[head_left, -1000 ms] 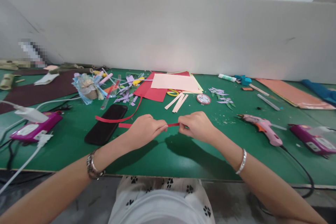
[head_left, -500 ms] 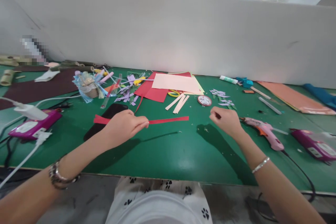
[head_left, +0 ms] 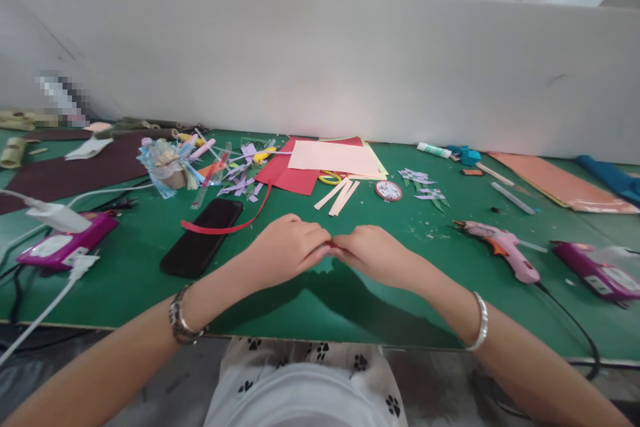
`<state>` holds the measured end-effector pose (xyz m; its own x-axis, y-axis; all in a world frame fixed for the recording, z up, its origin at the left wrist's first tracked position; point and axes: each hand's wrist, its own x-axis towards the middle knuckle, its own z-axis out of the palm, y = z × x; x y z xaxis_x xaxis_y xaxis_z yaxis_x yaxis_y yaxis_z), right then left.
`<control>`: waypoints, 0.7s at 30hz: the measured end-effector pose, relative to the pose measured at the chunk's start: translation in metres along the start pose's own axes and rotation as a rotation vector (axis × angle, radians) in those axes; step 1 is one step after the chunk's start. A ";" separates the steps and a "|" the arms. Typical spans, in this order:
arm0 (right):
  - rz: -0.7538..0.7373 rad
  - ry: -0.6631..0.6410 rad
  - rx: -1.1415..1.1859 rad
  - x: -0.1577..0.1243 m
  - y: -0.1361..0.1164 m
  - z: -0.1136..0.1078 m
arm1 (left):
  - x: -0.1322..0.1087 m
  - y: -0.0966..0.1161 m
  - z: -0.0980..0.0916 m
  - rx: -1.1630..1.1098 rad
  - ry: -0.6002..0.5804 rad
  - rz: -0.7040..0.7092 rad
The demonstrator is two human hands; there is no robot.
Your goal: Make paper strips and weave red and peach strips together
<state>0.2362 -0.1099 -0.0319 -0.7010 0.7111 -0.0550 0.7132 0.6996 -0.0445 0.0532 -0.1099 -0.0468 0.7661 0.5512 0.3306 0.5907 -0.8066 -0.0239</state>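
My left hand (head_left: 287, 250) and my right hand (head_left: 375, 253) meet over the middle of the table, fingertips pinched together. A small bit of a red paper strip (head_left: 331, 245) shows between them; the rest of it is hidden by the fingers. To the left, another curved red paper strip (head_left: 235, 229) lies across a black phone (head_left: 203, 240). Beyond my hands lie several pale pink paper strips (head_left: 343, 197) and a round reel with a patterned face (head_left: 389, 190).
Pink sheet (head_left: 333, 157) and red sheets (head_left: 295, 177) lie behind, with yellow-handled scissors (head_left: 330, 178). A pink glue gun (head_left: 505, 250) rests at right with its cord. Purple power strips (head_left: 70, 240) sit at both sides. Purple paper scraps (head_left: 240, 183) and a glue stick (head_left: 434, 150) lie farther back.
My right hand has moved left and my left hand right, so they now meet. The red strip that stuck out from my left hand is now mostly hidden between the hands.
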 end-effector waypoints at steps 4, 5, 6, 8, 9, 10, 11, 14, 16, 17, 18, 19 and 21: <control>-0.032 -0.055 0.128 0.005 0.000 0.003 | 0.003 0.007 0.010 0.196 0.121 0.131; -0.047 -0.070 0.175 0.006 0.000 0.003 | 0.002 0.007 0.012 0.229 0.154 0.152; -0.066 -0.086 0.228 0.006 0.000 0.002 | 0.001 0.006 0.013 0.256 0.185 0.169; -0.112 -0.133 0.338 0.005 -0.001 -0.002 | -0.002 0.005 0.013 0.298 0.231 0.203; -0.127 -0.160 0.389 0.003 -0.001 -0.004 | -0.003 0.003 0.013 0.314 0.247 0.224; -0.131 -0.185 0.435 0.001 -0.001 -0.005 | -0.005 0.002 0.012 0.330 0.260 0.245; -0.128 -0.205 0.480 -0.001 0.000 -0.007 | -0.007 -0.001 0.012 0.346 0.275 0.264; -0.091 -0.235 0.633 -0.010 0.010 -0.009 | -0.014 -0.011 0.012 0.382 0.334 0.285; -0.040 -0.255 0.742 -0.016 0.021 -0.010 | -0.020 -0.021 0.011 0.400 0.357 0.269; -0.005 -0.274 0.790 -0.019 0.028 -0.011 | -0.024 -0.026 0.011 0.409 0.360 0.254; 0.037 -0.292 0.825 -0.022 0.034 -0.012 | -0.028 -0.031 0.010 0.421 0.354 0.243; 0.072 -0.306 0.847 -0.024 0.040 -0.012 | -0.033 -0.036 0.009 0.436 0.348 0.229; 0.117 -0.314 0.873 -0.027 0.050 -0.013 | -0.041 -0.046 0.007 0.455 0.319 0.206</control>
<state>0.2911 -0.0933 -0.0197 -0.6813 0.6329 -0.3679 0.6209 0.2334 -0.7484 -0.0039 -0.0935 -0.0655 0.8038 0.2448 0.5422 0.5416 -0.6782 -0.4968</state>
